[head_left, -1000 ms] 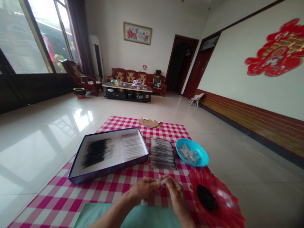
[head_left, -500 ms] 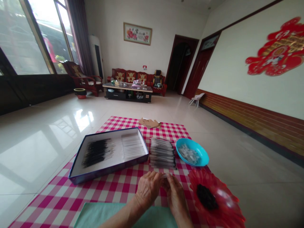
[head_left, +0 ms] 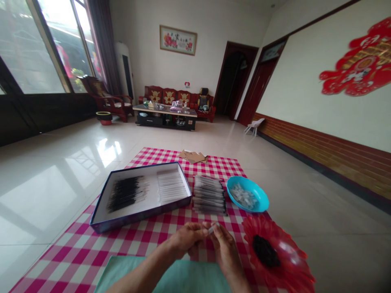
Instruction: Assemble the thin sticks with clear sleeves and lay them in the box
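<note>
My right hand (head_left: pixel 225 244) pinches a small whitish translucent piece (head_left: pixel 213 228) between thumb and fingers, one end pointing up to the right. My left hand (head_left: pixel 189 237) is closed at the piece's left side, fingertips pressed together; whatever they hold is hidden. Just beyond my hands lies a row of pen-like tubes (head_left: pixel 209 195) with dark ends. To its right, a blue bowl (head_left: pixel 261 198) contains several small translucent pieces (head_left: pixel 242 196). A red flower-shaped dish (head_left: pixel 288 256) with small black parts (head_left: pixel 265 250) sits beside my right hand.
At the left, a shallow blue-edged box (head_left: pixel 134 218) holds thin black-ended sticks (head_left: pixel 125 193) and pale clear tubes (head_left: pixel 171 186). Green cloth (head_left: pixel 180 274) lies under my forearms on the checked tablecloth (head_left: pixel 73 254). Torn cardboard (head_left: pixel 194 157) rests at the far edge.
My left hand has turned and drawn slightly left, baring more of the whitish piece. That piece now tilts upward in my right fingers. The camera view has shifted a little.
</note>
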Available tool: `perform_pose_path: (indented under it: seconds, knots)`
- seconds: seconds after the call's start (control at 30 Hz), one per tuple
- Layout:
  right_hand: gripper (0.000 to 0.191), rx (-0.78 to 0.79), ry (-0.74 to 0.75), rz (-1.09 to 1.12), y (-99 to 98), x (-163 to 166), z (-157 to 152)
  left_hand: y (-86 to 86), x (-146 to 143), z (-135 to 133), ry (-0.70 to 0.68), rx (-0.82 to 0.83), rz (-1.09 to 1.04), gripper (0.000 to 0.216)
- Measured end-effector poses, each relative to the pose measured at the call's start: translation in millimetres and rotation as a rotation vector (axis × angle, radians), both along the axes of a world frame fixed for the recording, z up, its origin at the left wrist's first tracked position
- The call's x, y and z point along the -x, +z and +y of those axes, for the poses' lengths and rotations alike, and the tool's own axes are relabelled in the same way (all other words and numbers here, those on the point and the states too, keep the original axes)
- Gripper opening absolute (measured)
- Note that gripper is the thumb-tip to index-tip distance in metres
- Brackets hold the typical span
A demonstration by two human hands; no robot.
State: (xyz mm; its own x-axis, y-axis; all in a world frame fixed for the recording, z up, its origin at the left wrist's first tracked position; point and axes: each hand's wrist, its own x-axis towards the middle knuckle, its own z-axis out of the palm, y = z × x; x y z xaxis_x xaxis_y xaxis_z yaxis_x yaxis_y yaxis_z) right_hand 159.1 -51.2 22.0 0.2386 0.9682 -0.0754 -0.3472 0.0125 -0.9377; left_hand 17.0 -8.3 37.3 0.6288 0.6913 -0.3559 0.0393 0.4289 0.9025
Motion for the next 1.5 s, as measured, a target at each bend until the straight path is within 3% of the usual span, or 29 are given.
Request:
perform_pose_path:
  seconds: [0.07,0.13,0.2,0.3,0.37,0.5,0.6,0.67,0.73,0.8,0.87,0.93,1.0,1.07,1.13,1.2,1.3,1.4,1.47,1.5]
  knots:
    - [0.027,-0.003,0.087,0.069,-0.6,0,-1,-4.2,2,3,-0.122,0.256,-0.064,0.046]
    - [0.027,-0.002,0.115,0.122,-2.7,1,0,-6.5,2,3,-0.125,0.250,-0.059,0.044]
    - [0.031,-0.003,0.098,0.160,-5.4,2,2,-6.2,-2,1,0.012,-0.028,0.037,0.036]
    - [0.036,-0.002,0.090,0.214,-8.1,4,6,-3.9,-10,-4,0.264,-0.596,0.324,0.020]
    - [0.033,-0.002,0.082,0.245,-8.7,5,8,-4.1,-14,-7,0.326,-0.877,0.518,0.012]
    - [0.023,0.000,-0.006,0.291,-10.7,6,9,-10.5,-18,-12,0.295,-1.219,0.725,0.015]
    - [0.023,-0.013,-0.052,0.286,-13.6,6,8,-13.8,-18,-15,0.275,-1.282,0.679,0.020]
    - [0.024,0.000,-0.069,0.264,-15.2,6,6,-12.3,-18,-17,0.275,-1.172,0.545,0.020]
    - [0.023,0.024,-0.081,0.247,-15.4,6,5,-8.0,-15,-18,0.280,-0.917,0.376,0.018]
    - [0.023,0.033,-0.062,0.247,-14.1,7,3,-2.3,-11,-15,0.228,-0.530,0.206,0.025]
    - [0.022,0.017,-0.009,0.252,-11.9,7,1,2.6,-6,-10,0.093,-0.094,0.057,0.033]
    - [0.021,-0.008,0.059,0.265,-9.9,7,0,5.2,0,-5,-0.047,0.236,-0.052,0.040]
    - [0.022,-0.023,0.111,0.300,-9.1,8,0,5.4,2,-3,-0.102,0.314,-0.088,0.043]
    - [0.025,-0.017,0.132,0.355,-9.7,9,2,4.5,0,-3,-0.034,0.121,-0.048,0.041]
    - [0.031,-0.001,0.129,0.398,-11.1,9,5,3.5,-5,-6,0.091,-0.223,0.053,0.035]
    - [0.031,-0.002,0.120,0.410,-12.5,10,7,2.3,-9,-10,0.211,-0.555,0.210,0.026]
    - [0.026,-0.013,0.078,0.400,-13.7,10,9,-1.5,-12,-15,0.297,-0.879,0.479,0.016]
    - [0.024,-0.018,0.028,0.399,-15.3,10,9,-6.3,-11,-18,0.312,-1.052,0.597,0.017]
    - [0.024,-0.022,0.012,0.395,-17.1,11,9,-7.9,-11,-18,0.326,-1.025,0.541,0.017]
    - [0.023,-0.022,0.005,0.393,-17.9,11,8,-7.9,-11,-17,0.322,-0.932,0.478,0.018]
